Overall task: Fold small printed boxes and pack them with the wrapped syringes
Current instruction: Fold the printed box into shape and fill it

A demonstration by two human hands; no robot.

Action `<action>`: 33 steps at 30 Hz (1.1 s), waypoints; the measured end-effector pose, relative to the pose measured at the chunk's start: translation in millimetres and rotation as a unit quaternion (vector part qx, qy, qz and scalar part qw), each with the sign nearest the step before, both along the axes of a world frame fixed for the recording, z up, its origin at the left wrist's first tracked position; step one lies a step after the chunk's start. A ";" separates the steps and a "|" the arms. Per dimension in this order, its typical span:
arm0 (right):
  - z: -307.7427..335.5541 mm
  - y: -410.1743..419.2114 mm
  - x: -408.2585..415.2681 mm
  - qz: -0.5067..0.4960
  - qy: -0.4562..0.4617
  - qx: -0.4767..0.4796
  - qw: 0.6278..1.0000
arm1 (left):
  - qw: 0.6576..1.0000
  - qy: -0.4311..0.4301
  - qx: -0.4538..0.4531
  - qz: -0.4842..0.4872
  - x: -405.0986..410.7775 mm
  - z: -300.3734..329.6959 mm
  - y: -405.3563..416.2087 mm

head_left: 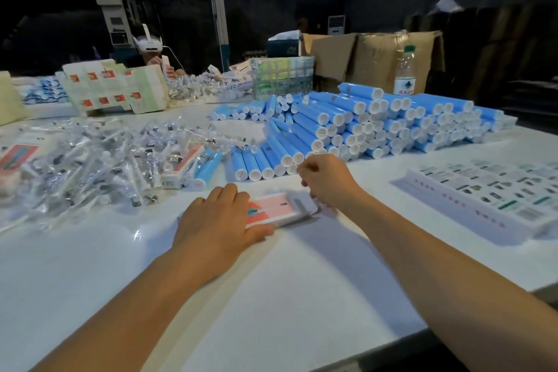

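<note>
Fingers of the left hand (218,214) are laid flat and nearly straight over the near end of a small flat printed box with a pink-and-white face (279,208), which is pressed against the white table (271,296); the thumb is stretched along the box's near edge. At the box's far end the right hand (324,181) is held with its fingers curled inward, knuckles up, and the box's white end part sits just beneath it; whether anything is pinched there cannot be told. Just beyond both hands, a large pile of blue cylindrical tubes with white caps (356,127) is stacked on the table, ends facing the camera. To the left, a loose heap of clear plastic-wrapped syringes (99,160) is spread out, with a few more pink printed boxes lying among it. To the right, a stack of flat white printed carton blanks (489,196) is laid near the table's edge. Behind the tubes, a clear plastic water bottle with a green cap (405,71) is stood upright before brown cardboard cartons (362,54). Across the table, another person wearing a white headset (149,44) is seated
</note>
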State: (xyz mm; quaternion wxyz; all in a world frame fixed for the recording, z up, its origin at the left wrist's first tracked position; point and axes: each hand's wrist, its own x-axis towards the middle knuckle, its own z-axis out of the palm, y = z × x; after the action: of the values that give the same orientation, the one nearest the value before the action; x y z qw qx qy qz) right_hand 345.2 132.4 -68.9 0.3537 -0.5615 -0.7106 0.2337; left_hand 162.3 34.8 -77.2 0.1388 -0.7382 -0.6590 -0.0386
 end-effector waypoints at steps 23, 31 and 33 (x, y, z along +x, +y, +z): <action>102.5 130.1 -27.1 -0.086 -0.466 0.056 0.879 | 0.999 -0.014 0.015 -0.029 -0.5 -0.1 8.1; 105.6 121.9 -27.2 -0.084 -0.526 0.070 0.843 | 0.999 -0.010 0.014 -0.029 -0.9 -0.2 8.4; 111.0 115.9 -20.5 -0.082 -0.494 0.094 0.860 | 0.999 -0.005 0.011 -0.030 -1.8 -0.4 8.9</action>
State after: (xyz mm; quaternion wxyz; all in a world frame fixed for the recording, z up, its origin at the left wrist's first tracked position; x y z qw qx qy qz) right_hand 324.8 248.3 42.1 0.0256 -0.6238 -0.7619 -0.1726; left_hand 160.5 43.6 -77.5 0.1426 -0.7555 -0.6371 -0.0540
